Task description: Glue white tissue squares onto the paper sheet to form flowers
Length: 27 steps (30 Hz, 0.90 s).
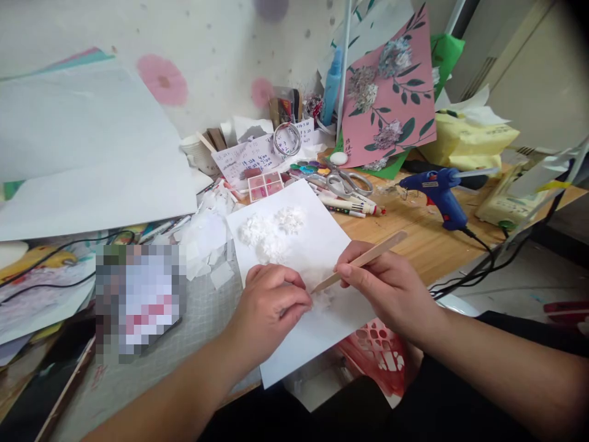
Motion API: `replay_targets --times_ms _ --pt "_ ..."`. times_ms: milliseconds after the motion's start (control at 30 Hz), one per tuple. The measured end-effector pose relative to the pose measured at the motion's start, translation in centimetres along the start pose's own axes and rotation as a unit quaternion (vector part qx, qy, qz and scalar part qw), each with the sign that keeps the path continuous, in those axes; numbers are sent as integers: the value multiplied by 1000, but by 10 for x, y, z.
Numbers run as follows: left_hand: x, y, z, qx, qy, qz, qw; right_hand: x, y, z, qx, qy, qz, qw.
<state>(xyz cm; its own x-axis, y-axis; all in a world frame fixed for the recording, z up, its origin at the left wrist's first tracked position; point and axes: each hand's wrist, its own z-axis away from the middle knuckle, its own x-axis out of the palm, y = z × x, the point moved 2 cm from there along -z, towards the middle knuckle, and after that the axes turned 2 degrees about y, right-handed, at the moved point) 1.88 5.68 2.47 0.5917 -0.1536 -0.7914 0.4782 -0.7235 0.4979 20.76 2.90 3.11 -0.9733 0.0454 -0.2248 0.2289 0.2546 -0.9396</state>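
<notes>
My right hand (391,285) grips a flat wooden craft stick (380,248), pinched between thumb and fingers. The stick's pointed lower end reaches down beside the fingertips of my left hand (273,304). Those left fingers are curled and pressed together over a white paper sheet (317,221); what they hold, if anything, is hidden. Faint pale bits (324,301) lie on the sheet just right of the left fingertips. Higher up on the same sheet sit three clusters of crumpled white pieces, one of them a white ruffled flower shape (271,245).
A blue glue gun (437,190) stands on the wooden table at right, its cord trailing down. Scissors (347,182) and several pens lie behind the sheet. Torn paper scraps (209,230) cover the left side. A pink flower picture (391,92) leans at the back.
</notes>
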Motion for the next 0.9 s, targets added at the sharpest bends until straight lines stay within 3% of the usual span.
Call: replay_targets --times_ms 367,567,667,767,900 --pt "2 -3 3 8 -14 -21 1000 9 -4 2 -146 -84 142 975" --pt "-3 -5 2 -26 15 0 1000 13 -9 13 -212 -143 240 937" --pt "-2 -8 1 -35 37 -17 999 14 -13 20 -235 -184 265 917" --pt "1 -9 0 -26 22 -31 999 14 -17 23 -258 -208 281 901" --pt "1 -8 0 -30 10 -19 999 12 -15 22 -252 -216 277 902"
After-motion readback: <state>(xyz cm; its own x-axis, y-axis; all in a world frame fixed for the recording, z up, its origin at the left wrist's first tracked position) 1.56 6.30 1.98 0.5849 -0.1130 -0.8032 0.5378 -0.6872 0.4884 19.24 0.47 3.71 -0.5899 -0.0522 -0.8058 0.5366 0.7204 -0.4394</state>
